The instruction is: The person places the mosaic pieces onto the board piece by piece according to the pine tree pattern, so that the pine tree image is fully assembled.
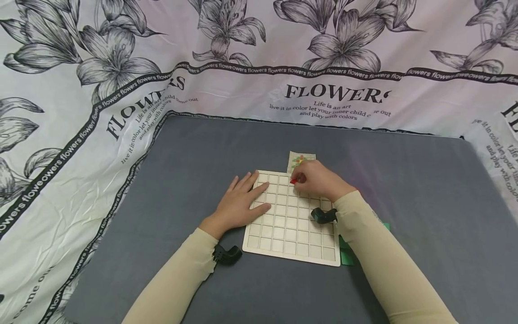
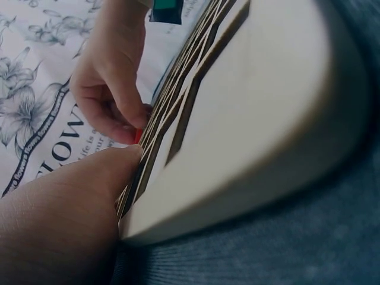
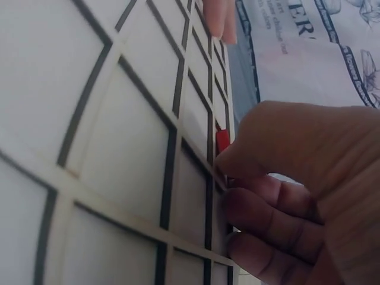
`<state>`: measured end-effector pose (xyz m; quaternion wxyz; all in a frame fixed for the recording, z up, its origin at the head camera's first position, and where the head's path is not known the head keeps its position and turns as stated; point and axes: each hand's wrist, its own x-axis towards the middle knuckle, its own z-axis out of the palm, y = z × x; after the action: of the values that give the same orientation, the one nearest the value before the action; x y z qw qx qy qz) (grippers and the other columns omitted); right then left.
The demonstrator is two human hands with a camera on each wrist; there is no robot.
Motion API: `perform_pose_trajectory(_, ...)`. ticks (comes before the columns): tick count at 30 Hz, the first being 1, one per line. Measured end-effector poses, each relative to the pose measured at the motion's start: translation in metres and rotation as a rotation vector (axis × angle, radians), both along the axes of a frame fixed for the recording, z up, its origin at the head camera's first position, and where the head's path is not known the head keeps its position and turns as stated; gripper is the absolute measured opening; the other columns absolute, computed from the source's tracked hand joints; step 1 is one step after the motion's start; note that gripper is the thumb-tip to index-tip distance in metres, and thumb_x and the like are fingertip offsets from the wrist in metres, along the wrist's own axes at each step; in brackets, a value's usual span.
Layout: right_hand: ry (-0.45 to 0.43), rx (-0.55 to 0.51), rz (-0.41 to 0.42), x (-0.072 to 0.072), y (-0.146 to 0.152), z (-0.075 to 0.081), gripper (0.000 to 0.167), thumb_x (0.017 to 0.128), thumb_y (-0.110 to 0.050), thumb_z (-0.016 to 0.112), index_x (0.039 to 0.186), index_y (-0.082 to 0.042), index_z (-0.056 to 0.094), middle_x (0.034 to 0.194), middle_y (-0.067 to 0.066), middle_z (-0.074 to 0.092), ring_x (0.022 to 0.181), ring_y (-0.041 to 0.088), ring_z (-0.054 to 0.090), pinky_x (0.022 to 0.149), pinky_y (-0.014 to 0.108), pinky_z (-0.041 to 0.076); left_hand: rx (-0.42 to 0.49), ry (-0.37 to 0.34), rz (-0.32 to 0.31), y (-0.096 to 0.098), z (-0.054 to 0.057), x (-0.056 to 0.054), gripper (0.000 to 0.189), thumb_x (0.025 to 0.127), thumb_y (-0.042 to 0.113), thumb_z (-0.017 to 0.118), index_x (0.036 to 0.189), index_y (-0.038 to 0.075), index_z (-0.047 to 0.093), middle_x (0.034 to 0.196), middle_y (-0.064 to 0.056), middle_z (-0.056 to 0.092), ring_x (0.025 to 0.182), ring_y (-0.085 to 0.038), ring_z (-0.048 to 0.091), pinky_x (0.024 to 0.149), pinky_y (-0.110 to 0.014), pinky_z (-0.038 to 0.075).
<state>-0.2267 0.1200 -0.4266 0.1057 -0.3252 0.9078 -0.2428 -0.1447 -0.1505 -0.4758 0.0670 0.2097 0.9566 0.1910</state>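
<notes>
A pale wooden grid board [image 1: 279,234] with square recesses lies on the grey table. My left hand [image 1: 238,204] rests over the board's left edge with fingers spread and straight. Near the far edge, my right hand [image 1: 317,180] pinches a small red piece [image 1: 293,181] between thumb and fingertips, down at a grid cell. In the right wrist view the red piece [image 3: 222,141] sticks out beyond the thumb, right at the grid bars. Just past the board's far edge lies a small card [image 1: 294,158] with a coloured pattern, partly covered by the right hand.
Green material [image 1: 347,256] shows beside the board's right edge, partly hidden under the right forearm. Dark wrist-worn cameras [image 1: 227,255] sit at both wrists. A flower-printed cloth [image 1: 234,94] stands along the back and left of the grey table [image 1: 194,148].
</notes>
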Motion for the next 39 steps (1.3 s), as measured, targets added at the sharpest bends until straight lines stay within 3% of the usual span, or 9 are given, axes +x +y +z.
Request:
perform_pose_trajectory(8, 0.037, -0.014, 0.053, 0.004, 0.002, -0.001, 0.022, 0.090, 0.002, 0.067, 0.103, -0.006, 0.083, 0.105, 0.008, 0.075, 0.095, 0.024, 0.069, 0.085, 0.041, 0.058, -0.005, 0.003, 0.007, 0.002, -0.001, 0.000, 0.070, 0.105, 0.065, 0.046, 0.165, 0.031, 0.037, 0.177, -0.003, 0.011, 0.164, -0.024, 0.008, 0.132, -0.047, -0.003)
perform_pose_trajectory(16, 0.042, -0.015, 0.030, 0.010, 0.002, -0.001, 0.017, 0.096, -0.002, 0.072, 0.108, -0.006, 0.083, 0.115, 0.012, 0.075, 0.111, 0.031, 0.071, 0.092, 0.046, 0.059, -0.001, 0.003, 0.000, 0.000, -0.002, 0.000, 0.070, 0.105, 0.065, 0.045, 0.166, 0.031, 0.036, 0.177, -0.003, 0.010, 0.164, -0.024, 0.008, 0.132, -0.048, -0.002)
perform_pose_trajectory(25, 0.097, -0.001, 0.008, 0.016, 0.002, 0.000, 0.016, 0.094, -0.004, 0.078, 0.108, -0.008, 0.083, 0.114, 0.009, 0.076, 0.108, 0.028, 0.072, 0.091, 0.044, 0.061, 0.002, -0.002, 0.003, 0.001, -0.001, 0.000, 0.070, 0.105, 0.065, 0.045, 0.166, 0.031, 0.036, 0.177, -0.002, 0.009, 0.164, -0.023, 0.007, 0.132, -0.048, -0.003)
perform_pose_trajectory(36, 0.141, 0.042, 0.011, 0.018, 0.004, -0.003, 0.018, 0.096, -0.006, 0.076, 0.112, -0.010, 0.083, 0.125, 0.013, 0.073, 0.115, 0.031, 0.071, 0.094, 0.048, 0.060, 0.009, -0.002, 0.004, 0.001, -0.001, 0.001, 0.070, 0.105, 0.065, 0.046, 0.166, 0.031, 0.036, 0.177, -0.002, 0.009, 0.164, -0.024, 0.007, 0.132, -0.049, -0.002)
perform_pose_trajectory(39, 0.167, 0.051, 0.019, 0.019, 0.005, -0.005, 0.018, 0.097, -0.006, 0.075, 0.112, -0.010, 0.083, 0.121, 0.011, 0.073, 0.111, 0.029, 0.071, 0.092, 0.047, 0.060, 0.011, -0.004, 0.004, 0.002, 0.000, 0.001, 0.071, 0.105, 0.065, 0.046, 0.166, 0.031, 0.036, 0.177, -0.002, 0.009, 0.164, -0.024, 0.007, 0.132, -0.049, -0.003)
